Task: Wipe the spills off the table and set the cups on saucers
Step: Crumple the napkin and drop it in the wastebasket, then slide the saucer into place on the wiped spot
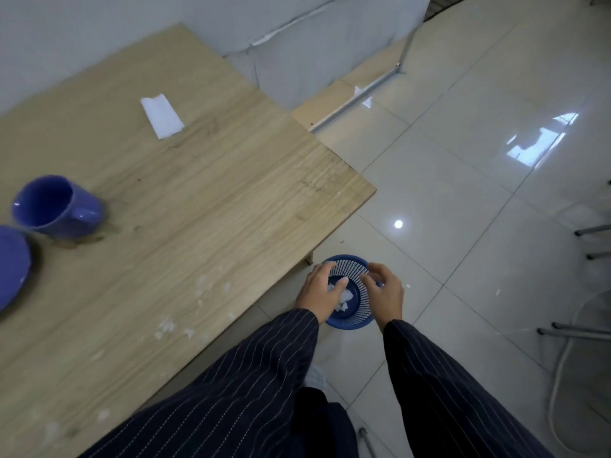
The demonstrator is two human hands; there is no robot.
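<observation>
Both hands over a small blue basket (351,320) on the floor just past the table (198,200) corner: left hand (319,292) loosely spread above white tissue scraps (345,297) inside, right hand (385,290) curled at the rim, neither visibly clasping anything. On the table, a blue cup (56,206) tipped on its side by the left edge, mouth toward the upper left, long axis running diagonally, brown spill (86,241) beside it and blue saucer (11,264) touching at the frame's edge. Farther back, a flat white tissue (162,116), long axis slanting toward lower right; white crumbs (185,322) near the front edge.

The pale wood-grain table (198,200) looks matt and smooth. The blue glazed mug (56,206) near its left edge is glossy — as are the white floor tiles (463,193). The blue slatted plastic basket (353,292) holds crumpled white tissue (347,297); the pinstriped dark sleeves (251,375) are cloth.
</observation>
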